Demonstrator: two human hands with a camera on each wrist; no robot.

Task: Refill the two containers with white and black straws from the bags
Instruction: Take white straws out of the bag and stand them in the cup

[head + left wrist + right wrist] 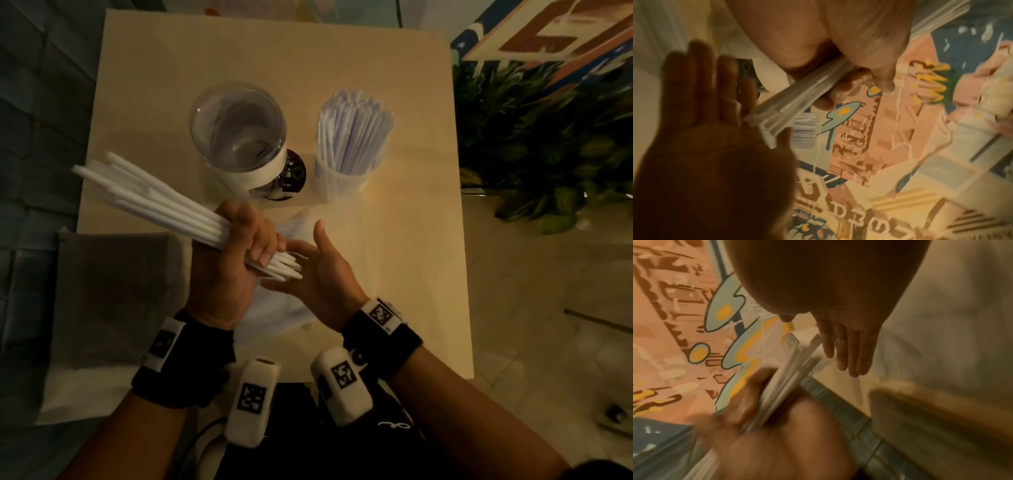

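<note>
- A bundle of white straws (164,202) is gripped in the left hand (233,253), fingers (265,245) curled round it, above the bench's (411,240) near left part; long ends are pointed toward the left edge.
- The short straw ends are met by the palm of the right hand (315,270), fingers straight and apart.
- An empty clear container (239,137) is seen mid-bench toward the far edge.
- A second container (349,154), filled with wrapped white straws, is stood just to its right.
- A clear plastic bag (277,308) is laid at the near edge under the hands.
</note>
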